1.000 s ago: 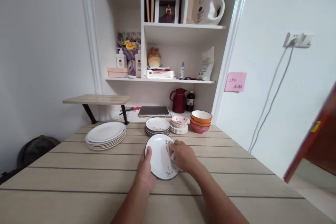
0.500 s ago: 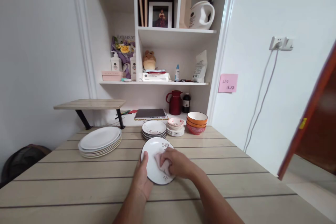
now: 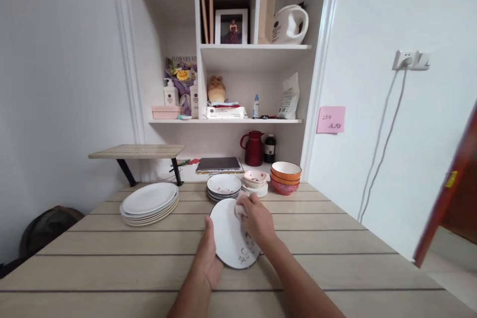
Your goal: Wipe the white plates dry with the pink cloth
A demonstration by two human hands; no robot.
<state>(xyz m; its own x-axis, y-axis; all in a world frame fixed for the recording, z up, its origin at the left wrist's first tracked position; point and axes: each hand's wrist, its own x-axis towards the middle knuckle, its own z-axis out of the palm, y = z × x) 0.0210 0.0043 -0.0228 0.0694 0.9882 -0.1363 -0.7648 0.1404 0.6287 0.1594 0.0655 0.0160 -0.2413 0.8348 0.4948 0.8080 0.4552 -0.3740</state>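
A white plate (image 3: 229, 238) with a dark rim and a small floral print is tilted up above the table in front of me. My left hand (image 3: 209, 253) grips its left edge, thumb along the rim and the other fingers hidden underneath. Bunched in my right hand (image 3: 256, 218) is a pale pink cloth (image 3: 240, 208), pressed against the plate's upper right rim. Just behind the plate stands a stack of similar floral plates (image 3: 224, 185). The print on the held plate shows at its lower right, partly beneath my right wrist.
Large white plates (image 3: 151, 198) are stacked at the left, near a small raised wooden shelf (image 3: 137, 151). Small dishes (image 3: 255, 178) and orange and red bowls (image 3: 285, 173) stand at the back right. Behind are a closed laptop (image 3: 218, 163) and a dark red jug (image 3: 254, 149).
My right hand has moved the cloth from the plate's middle up to its upper right rim. The plate has turned, its print now lower right. The camera view has shifted slightly.
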